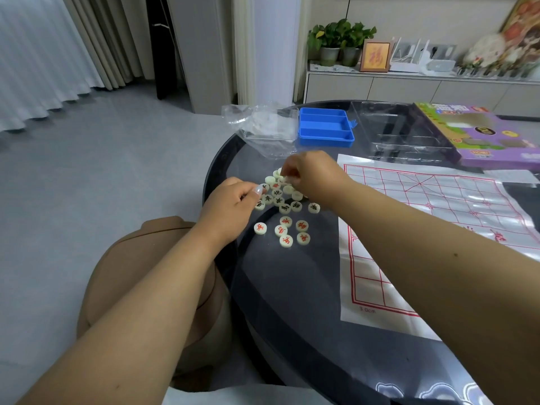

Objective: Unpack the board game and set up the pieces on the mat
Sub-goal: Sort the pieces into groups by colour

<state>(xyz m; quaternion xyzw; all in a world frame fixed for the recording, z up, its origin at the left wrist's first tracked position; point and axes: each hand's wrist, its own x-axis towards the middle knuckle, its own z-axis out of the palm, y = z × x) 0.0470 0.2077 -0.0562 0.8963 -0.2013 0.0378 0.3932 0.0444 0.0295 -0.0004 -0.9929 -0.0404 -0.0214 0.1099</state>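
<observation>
Both hands are worked in the pieces (280,200) heaped on the desk (292,287), at 9 o'clock of the mat (438,217): left hand (230,206) and right hand (312,176) each pinch a disc. Discs judged light, hard, slippery; best taken by the rim.

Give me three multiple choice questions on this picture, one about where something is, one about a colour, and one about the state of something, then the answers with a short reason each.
1. Where do the game pieces lie?
A. on the mat
B. on the dark table left of the mat
C. in the blue tray

2. What colour are the grid lines on the mat?
A. red
B. green
C. black

3. What is in the blue tray?
A. game pieces
B. nothing visible
C. a folded mat

Answers:
1 B: the pieces cluster on the table under the left hand and right hand.
2 A: the lines are red on white.
3 B: its compartments show bare blue floor.
</observation>
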